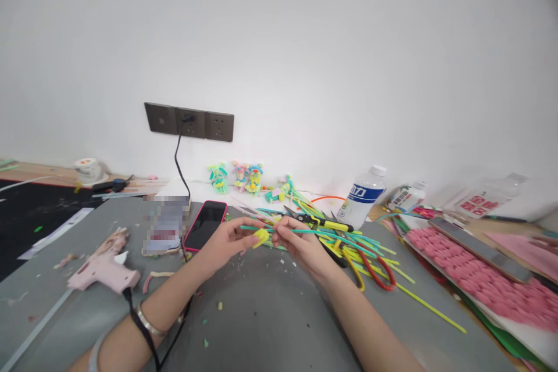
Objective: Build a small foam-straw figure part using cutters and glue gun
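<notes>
My left hand [233, 241] pinches a small, fuzzy yellow piece [261, 238] that looks like coiled pipe cleaner. Close beside it, my right hand [300, 244] has thumb and fingers closed on a thin teal pipe cleaner [320, 232]. The teal stem runs past the yellow piece behind my left fingers and out to the right; whether the two touch I cannot tell. Behind and right of my right hand lies a heap of yellow and green pipe cleaners [405, 296], with black-and-yellow pliers [333, 224] and red-handled scissors [379, 272] among them.
A pink glue gun [107, 270] lies at left, its black cord passing by my left forearm. Two phones, one pink-edged [206, 225], lie behind my left hand. Small pipe-cleaner figures [253, 179] line the wall. A water bottle [362, 196] stands right; pink woven material [483, 279] lies farther right.
</notes>
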A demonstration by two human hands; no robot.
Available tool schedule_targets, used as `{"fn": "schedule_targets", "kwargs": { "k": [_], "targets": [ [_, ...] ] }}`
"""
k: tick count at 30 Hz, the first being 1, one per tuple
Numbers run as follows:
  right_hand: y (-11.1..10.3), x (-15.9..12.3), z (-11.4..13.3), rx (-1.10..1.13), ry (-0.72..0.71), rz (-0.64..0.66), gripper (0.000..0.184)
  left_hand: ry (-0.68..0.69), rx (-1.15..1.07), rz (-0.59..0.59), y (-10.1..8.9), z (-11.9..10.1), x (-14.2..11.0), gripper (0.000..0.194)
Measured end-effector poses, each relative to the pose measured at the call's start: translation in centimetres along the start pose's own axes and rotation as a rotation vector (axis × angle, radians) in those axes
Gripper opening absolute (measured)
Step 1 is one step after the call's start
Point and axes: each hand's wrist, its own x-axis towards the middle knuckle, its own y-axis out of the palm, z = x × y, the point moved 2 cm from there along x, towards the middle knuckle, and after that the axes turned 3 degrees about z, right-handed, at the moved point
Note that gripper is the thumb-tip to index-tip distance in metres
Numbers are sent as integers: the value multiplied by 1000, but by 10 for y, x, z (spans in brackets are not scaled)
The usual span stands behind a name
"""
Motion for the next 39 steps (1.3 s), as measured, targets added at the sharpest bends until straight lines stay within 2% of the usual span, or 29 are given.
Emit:
{"fn": "schedule_targets", "kwargs": {
  "k": [4,8,11,15,19,22,25,30,39],
  "targets": [
    [-10,4,0,89,-4,-109,30,-26,-78,-76,-4,4,2,54],
    [-18,6,3,154,-80,-203,34,-37,-121,-91,-7,7,1,47],
    [-15,4,5,176,-88,-180,33,-59,-134,-77,-6,8,0,41],
    [-7,1,2,124,-4,-70,20,-79,-149,-64,-5,9,0,37],
    [-1,-1,-1,46,21,10,23,-67,-113,-71,-6,9,1,39],
    [-1,-1,-2,14,18,-23,21,-59,-105,-31,-5,8,1,41],
    [-2,-1,-2,-33,13,-69,21,-112,-109,33,1,6,-2,44],
    [0,0,-2,-136,5,-25,23,-175,-74,105,7,4,-5,41],
    [0,1,-1,-286,-8,-50,26,-168,-72,75,3,6,-3,47]
  ]
}}
